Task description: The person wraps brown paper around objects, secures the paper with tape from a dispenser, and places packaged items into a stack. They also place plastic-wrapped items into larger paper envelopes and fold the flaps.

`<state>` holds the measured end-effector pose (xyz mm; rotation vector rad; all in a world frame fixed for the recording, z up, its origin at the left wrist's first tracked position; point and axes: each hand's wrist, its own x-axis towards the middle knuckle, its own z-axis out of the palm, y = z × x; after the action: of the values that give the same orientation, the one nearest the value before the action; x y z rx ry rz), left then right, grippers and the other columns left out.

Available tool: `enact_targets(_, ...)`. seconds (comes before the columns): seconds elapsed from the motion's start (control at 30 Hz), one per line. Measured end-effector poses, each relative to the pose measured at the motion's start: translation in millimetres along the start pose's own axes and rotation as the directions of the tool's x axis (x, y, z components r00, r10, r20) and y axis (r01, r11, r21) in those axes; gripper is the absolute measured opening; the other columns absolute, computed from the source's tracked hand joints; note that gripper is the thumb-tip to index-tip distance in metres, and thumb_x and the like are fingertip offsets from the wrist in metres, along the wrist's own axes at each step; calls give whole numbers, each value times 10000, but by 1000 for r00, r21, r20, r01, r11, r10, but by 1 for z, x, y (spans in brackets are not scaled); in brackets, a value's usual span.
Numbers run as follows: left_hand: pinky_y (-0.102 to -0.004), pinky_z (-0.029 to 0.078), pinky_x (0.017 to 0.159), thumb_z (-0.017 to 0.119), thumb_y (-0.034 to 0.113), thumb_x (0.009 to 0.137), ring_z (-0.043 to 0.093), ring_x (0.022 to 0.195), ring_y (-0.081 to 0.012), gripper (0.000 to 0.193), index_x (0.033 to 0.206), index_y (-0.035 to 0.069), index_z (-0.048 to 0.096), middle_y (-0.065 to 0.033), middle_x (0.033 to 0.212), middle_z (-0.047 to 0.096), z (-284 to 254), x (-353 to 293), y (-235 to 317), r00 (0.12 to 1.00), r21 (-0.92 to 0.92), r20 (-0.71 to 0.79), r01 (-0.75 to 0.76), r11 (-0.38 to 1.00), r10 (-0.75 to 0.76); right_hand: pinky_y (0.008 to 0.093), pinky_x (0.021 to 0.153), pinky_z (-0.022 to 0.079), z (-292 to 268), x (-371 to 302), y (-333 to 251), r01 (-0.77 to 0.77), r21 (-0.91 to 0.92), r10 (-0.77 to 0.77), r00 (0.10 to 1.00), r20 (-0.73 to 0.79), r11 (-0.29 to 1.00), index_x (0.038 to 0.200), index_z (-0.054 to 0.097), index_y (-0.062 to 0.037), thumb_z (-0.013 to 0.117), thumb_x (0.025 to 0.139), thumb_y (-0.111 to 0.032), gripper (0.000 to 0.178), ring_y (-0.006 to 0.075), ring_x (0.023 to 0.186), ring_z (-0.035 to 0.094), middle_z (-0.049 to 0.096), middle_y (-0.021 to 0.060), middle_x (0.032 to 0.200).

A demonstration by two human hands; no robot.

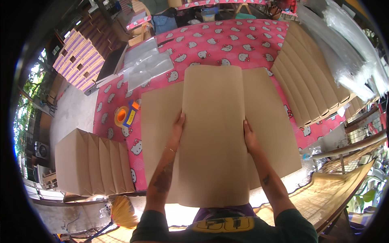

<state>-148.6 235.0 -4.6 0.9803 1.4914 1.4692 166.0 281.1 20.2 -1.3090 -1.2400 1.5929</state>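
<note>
A large brown kraft paper sheet (214, 133) stands raised in a long folded panel in front of me, its upper end rounded. Against the panel's left edge is my left hand (178, 126), holding it between thumb and hidden fingers. My right hand (249, 133) grips the opposite edge at about the same height, fingers partly behind the paper. Flat brown paper (271, 117) spreads on the table to both sides beneath the panel. Left of it lies a blue and yellow tape dispenser (129, 114) with a roll of tape.
Folded brown paper bags stand in a row at the near left (93, 162), with a larger stack (312, 85) at the right. Clear plastic sheets (148, 62) lie on the pink patterned tablecloth (227, 36). Stacked boxes (81, 58) and another person (162, 18) are farther back.
</note>
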Motion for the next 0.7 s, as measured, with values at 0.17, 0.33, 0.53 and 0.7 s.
enact_targets(0.17,-315,322,1124,501,408,1030,462,1320,-197,599,1466,5,425,-100,1432,524,-4,33,46,977,290,203,-128,948,70,350,1135,318,26,-41,11,101,73,-84,975,-204,992,1538,289,-34,377,1061,-449,639,268,1392,376,380,173,1533)
enact_targets(0.33,-319,319,1126,484,424,1034,459,1331,-208,613,1467,-4,415,-113,1427,530,20,75,53,904,305,425,-88,948,-53,346,1154,281,50,-55,32,241,108,-186,910,-370,964,1558,126,14,320,1083,-381,648,290,1413,352,301,224,1565)
enact_targets(0.53,-372,313,1140,400,403,1058,432,1366,-337,558,1471,28,391,-220,1434,490,38,64,22,917,719,399,-303,625,-14,422,1178,223,55,-65,34,80,-146,-135,895,-425,986,1538,115,56,332,1067,-255,605,360,1406,359,320,274,1532)
enact_targets(0.7,-543,238,1167,347,454,1049,297,1443,-391,620,1539,84,259,-254,1545,311,56,52,31,886,826,450,-462,323,114,591,1184,94,53,-55,30,-7,-877,-498,821,-279,480,1497,180,126,405,976,-102,611,371,1469,261,280,297,1548)
